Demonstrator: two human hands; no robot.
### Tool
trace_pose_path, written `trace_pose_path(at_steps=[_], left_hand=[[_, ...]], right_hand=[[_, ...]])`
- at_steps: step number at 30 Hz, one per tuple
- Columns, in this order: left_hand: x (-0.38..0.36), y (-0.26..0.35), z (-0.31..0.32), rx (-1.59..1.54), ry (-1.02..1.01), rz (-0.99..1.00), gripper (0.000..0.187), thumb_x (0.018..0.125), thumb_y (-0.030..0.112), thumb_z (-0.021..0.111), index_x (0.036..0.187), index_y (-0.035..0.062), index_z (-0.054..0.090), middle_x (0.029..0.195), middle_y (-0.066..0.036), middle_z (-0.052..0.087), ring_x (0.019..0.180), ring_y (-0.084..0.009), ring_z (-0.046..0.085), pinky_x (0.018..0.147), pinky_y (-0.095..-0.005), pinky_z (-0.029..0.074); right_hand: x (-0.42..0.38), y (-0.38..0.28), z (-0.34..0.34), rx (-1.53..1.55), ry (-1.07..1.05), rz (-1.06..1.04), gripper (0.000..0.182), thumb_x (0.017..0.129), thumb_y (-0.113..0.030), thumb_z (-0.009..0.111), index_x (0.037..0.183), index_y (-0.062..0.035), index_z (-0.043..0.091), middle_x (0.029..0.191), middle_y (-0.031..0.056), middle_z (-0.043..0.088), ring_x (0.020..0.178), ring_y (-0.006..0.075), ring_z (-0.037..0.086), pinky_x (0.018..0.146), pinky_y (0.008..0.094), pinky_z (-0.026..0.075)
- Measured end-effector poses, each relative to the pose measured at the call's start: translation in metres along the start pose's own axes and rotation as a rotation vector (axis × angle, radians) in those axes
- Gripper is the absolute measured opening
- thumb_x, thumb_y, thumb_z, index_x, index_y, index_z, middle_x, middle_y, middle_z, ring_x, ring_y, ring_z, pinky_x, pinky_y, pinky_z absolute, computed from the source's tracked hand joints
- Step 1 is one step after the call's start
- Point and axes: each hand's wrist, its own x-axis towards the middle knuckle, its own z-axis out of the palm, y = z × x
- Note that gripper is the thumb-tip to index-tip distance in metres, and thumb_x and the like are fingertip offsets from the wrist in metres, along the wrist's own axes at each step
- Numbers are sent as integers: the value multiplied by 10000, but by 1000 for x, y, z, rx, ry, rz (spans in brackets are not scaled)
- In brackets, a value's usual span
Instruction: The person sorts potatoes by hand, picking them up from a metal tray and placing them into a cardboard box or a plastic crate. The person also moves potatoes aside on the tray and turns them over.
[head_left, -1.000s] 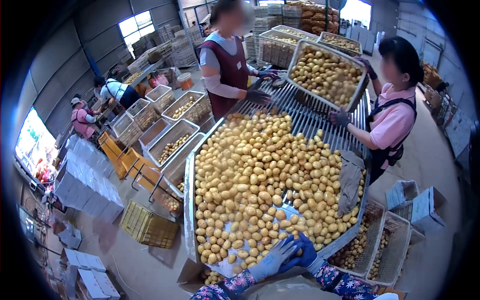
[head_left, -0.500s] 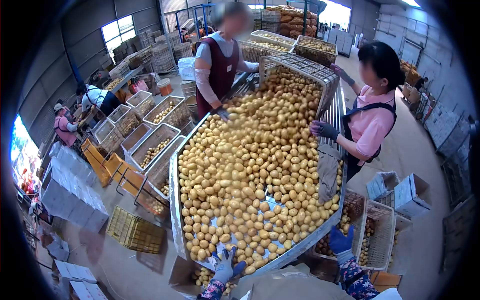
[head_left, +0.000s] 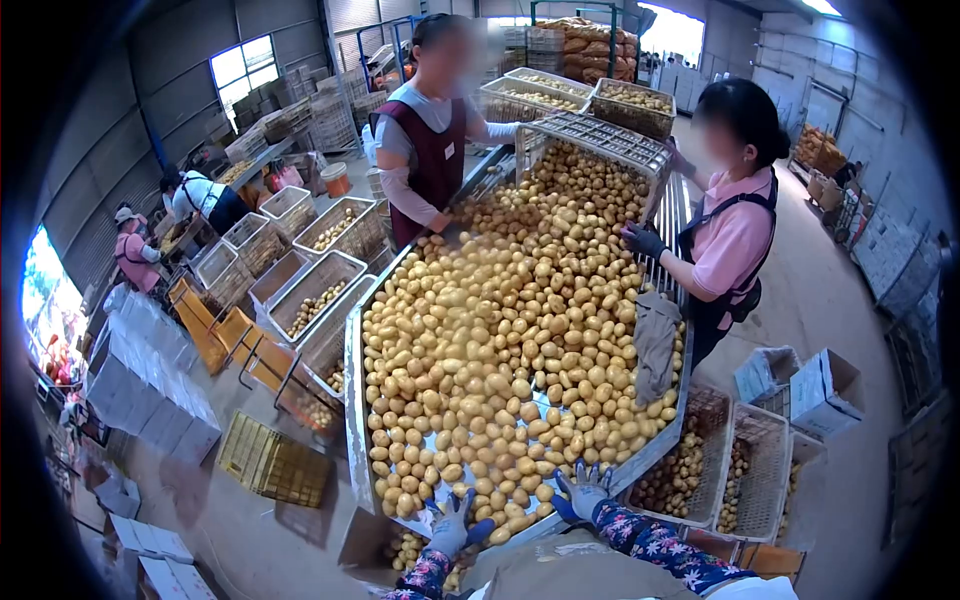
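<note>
A heap of potatoes [head_left: 500, 330] covers most of the metal sorting table [head_left: 357, 400] in front of me. My left hand [head_left: 455, 522], in a grey and blue glove, rests at the near edge with its fingers spread against the closest potatoes. To its right, my right hand [head_left: 585, 492], gloved alike, lies at the table's near right rim, fingers spread and touching potatoes. Neither hand holds anything. At the far end a plastic crate [head_left: 600, 130] lies tipped on its side, with potatoes spread out from its mouth. A grey cloth [head_left: 657, 345] hangs over the right rim.
Co-workers stand at the left [head_left: 425, 140] and right [head_left: 735, 225] of the table. Crates with potatoes [head_left: 755, 460] are on the floor at my right; a yellow crate [head_left: 275, 460] and stacked white boxes [head_left: 150, 380] are at left. Below my left hand is a box of potatoes [head_left: 405, 550].
My right hand has moved left from above the floor crates onto the table's near edge. My left hand has barely shifted. The left co-worker's arm has moved, and the tipped crate has turned slightly.
</note>
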Motion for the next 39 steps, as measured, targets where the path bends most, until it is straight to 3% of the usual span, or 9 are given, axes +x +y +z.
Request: trace_pose_path(at_steps=[5, 12, 14, 21, 28, 31, 39], left_hand=[[3, -6, 8, 65, 8, -5, 968, 797, 705, 585, 1566, 284, 174, 1585, -235, 209, 1453, -424, 228, 1178, -557, 101], [-2, 5, -4, 48, 1, -22, 983, 791, 702, 601, 1568, 272, 180, 1578, -256, 212, 1449, -425, 240, 1177, -526, 144], [-2, 6, -4, -1, -21, -23, 986, 792, 702, 600, 1569, 270, 174, 1579, -257, 206, 1446, -428, 245, 1172, -527, 160], [-2, 13, -12, 49, -65, -73, 982, 803, 692, 587, 1574, 270, 150, 1594, -242, 178, 1452, -416, 242, 1153, -509, 238], [1, 5, -4, -18, -66, -55, 987, 803, 691, 587, 1576, 276, 134, 1605, -228, 153, 1457, -407, 237, 1159, -525, 213], [1, 5, -2, 157, -54, -58, 991, 801, 699, 581, 1577, 272, 134, 1607, -225, 150, 1464, -401, 221, 1161, -531, 200], [3, -1, 5, 4, -31, -43, 1000, 791, 725, 569, 1574, 256, 162, 1600, -238, 164, 1475, -405, 183, 1177, -538, 129]], right_hand=[[-5, 9, 2, 5, 44, -54, 717, 899, -619, 420, 1535, -318, 282, 1617, 197, 118, 1454, 514, 96, 1131, 672, -46], [1, 4, 13, -49, 24, -9, 720, 905, -599, 416, 1540, -289, 276, 1614, 208, 118, 1451, 520, 90, 1132, 671, -49], [-2, 3, 5, -1, 24, -15, 739, 891, -607, 424, 1533, -258, 306, 1610, 229, 107, 1471, 480, 66, 1130, 672, -62], [-2, 5, 11, 12, 75, -35, 731, 887, -606, 423, 1525, -262, 323, 1604, 226, 146, 1473, 467, 72, 1123, 680, -73], [-4, 3, 6, 26, 74, -29, 728, 886, -592, 435, 1520, -251, 330, 1601, 233, 150, 1471, 464, 88, 1121, 685, -66], [-2, 5, 8, 25, 77, -35, 730, 884, -593, 435, 1521, -252, 328, 1602, 232, 145, 1475, 457, 81, 1121, 683, -69], [-9, -4, -9, 46, 16, -14, 728, 886, -585, 433, 1525, -254, 324, 1606, 235, 124, 1468, 488, 57, 1132, 666, -68]])
